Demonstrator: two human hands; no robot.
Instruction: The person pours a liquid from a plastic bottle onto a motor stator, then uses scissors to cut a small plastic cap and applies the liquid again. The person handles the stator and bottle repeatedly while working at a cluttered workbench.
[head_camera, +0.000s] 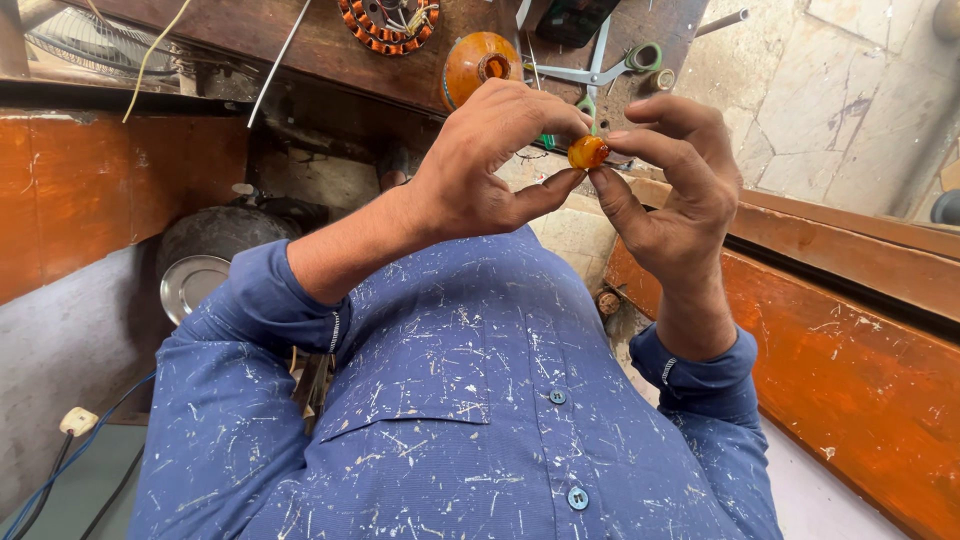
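Note:
A small amber-orange roll of tape (587, 152) is pinched between both my hands, held up in front of my chest. My left hand (490, 160) grips it from the left with thumb and fingertips. My right hand (668, 185) holds it from the right between thumb and forefinger. Below the hands is my blue speckled shirt (470, 400). Beyond them, on the brown bench, stand an orange spool (478, 62) and a pair of scissors (605, 70) with green handles.
A round motor stator (390, 22) wound with copper coils lies at the top of the bench. Orange wooden panels (860, 380) flank both sides. A metal lid (192, 285), a dark pot and blue cables (60, 470) sit at the left.

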